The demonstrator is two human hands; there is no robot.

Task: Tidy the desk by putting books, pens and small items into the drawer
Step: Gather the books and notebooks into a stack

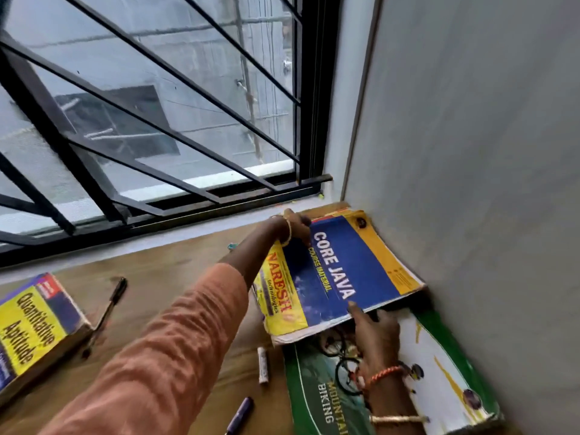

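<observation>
Left grip (296, 226) clamped on Core Java book (335, 274) (far edge), right grip (376, 331) clamped on its near edge

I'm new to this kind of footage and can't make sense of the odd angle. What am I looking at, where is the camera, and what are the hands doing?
There is no machine here. A person wears one wide-angle camera on the head, looking down at their own arms, so the picture bends.

The left hand grips the far edge of the blue and yellow Core Java book. The right hand holds its near edge, thumb on the cover, fingers underneath. That book sits partly over a green Mountain Biking book in the corner.

On the wooden desk also lie a Quantitative Aptitude book, a black pen, a white marker and a purple pen. No drawer is visible.
</observation>
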